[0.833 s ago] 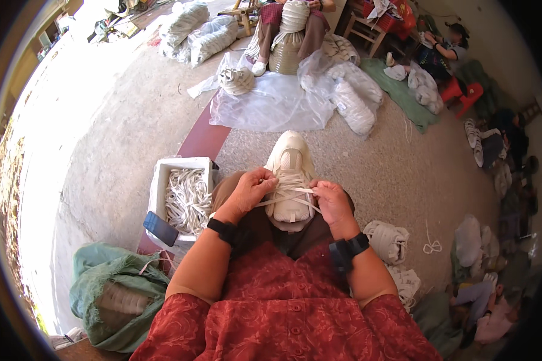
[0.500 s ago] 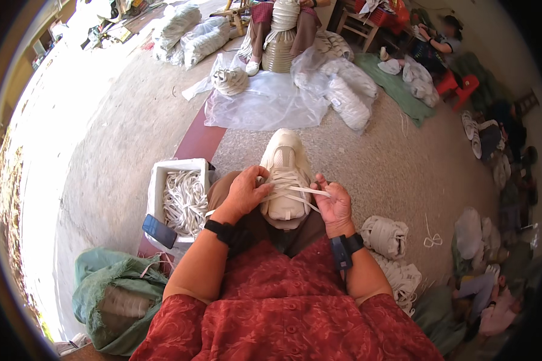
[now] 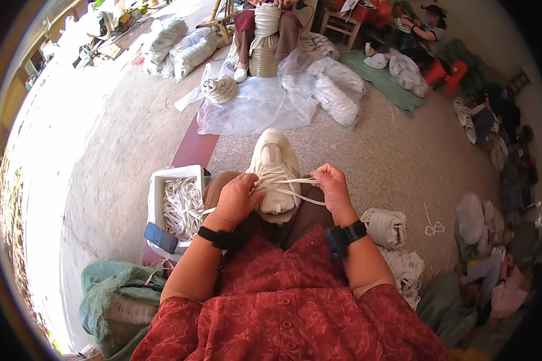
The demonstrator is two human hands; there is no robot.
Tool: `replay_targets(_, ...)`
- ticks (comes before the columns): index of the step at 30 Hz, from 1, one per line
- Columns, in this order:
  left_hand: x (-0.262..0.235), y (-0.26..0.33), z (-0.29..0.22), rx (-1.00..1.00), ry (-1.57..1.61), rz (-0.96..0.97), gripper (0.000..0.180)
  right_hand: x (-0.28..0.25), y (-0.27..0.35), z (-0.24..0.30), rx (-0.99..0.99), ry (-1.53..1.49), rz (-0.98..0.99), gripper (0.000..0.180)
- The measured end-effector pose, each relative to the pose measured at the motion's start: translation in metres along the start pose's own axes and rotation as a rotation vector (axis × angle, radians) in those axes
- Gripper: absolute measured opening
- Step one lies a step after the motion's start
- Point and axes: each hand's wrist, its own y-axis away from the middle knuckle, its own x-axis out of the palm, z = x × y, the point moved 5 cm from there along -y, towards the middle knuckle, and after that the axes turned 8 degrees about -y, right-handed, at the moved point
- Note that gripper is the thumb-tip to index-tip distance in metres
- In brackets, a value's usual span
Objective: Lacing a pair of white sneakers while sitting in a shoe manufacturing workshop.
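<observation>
Cream shoe [image 3: 288,161] has its lace [image 3: 300,180] pulled farther out than before, pinched by the right grip [image 3: 332,185]; left grip [image 3: 237,196] unclear.

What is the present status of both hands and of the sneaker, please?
Right hand pinches white shoelace, stretched sideways; left hand at cream sneaker, grip unclear. Sneaker toe points away, lace untied. No obstruction seen.

Red patterned buttoned shirt [image 3: 286,325], black wrist straps [image 3: 354,231], brown trousers [image 3: 310,216].
</observation>
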Motion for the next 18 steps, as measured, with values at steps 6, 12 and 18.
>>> replay_targets(6, 0.000, 0.003, -0.007, 0.094, -0.199, -0.079, 0.018, 0.024, 0.040, 0.029, -0.459, 0.798, -0.127, 0.023)
replay_targets(12, 0.001, -0.004, -0.001, 0.091, 0.072, -0.209, 0.010, 0.044, 0.068, 0.013, -0.637, 1.105, 0.086, 0.026)
replay_targets(18, -0.007, 0.001, 0.001, -0.040, 0.236, -0.030, 0.014, 0.049, 0.063, 0.006, -0.598, 1.102, 0.168, 0.024)
